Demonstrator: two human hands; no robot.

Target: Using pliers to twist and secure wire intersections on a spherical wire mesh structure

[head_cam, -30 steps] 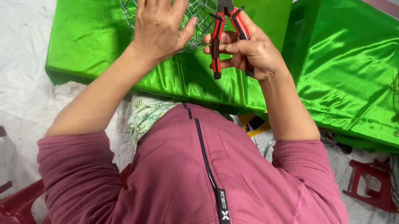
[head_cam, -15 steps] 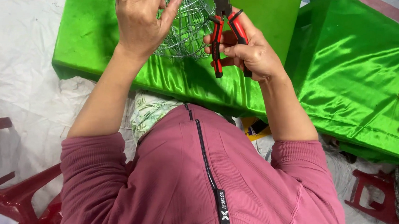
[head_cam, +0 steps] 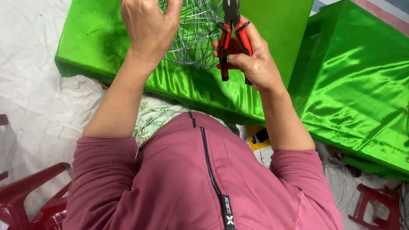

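1. Here my left hand (head_cam: 149,24) closes around the wire frame (head_cam: 194,31), at the far edge of the green satin block (head_cam: 108,50).
2. My right hand (head_cam: 253,61) grips the red pliers (head_cam: 232,32) closed; a slipping jaw could spring a wire end into my fingers.

Red-and-black pliers (head_cam: 232,39) meet silvery wire mesh (head_cam: 195,31) at top centre. Shiny green satin cloth (head_cam: 361,74) spans the upper frame; a maroon jacket (head_cam: 171,186) fills the bottom.

Glossy green satin cloth (head_cam: 361,74), thin metal wire frame (head_cam: 193,31).

We see our left hand (head_cam: 149,24) gripping a wire mesh frame (head_cam: 193,34) while our right hand (head_cam: 253,61) holds red-handled pliers (head_cam: 230,29) against it, above green satin cloth (head_cam: 351,74).
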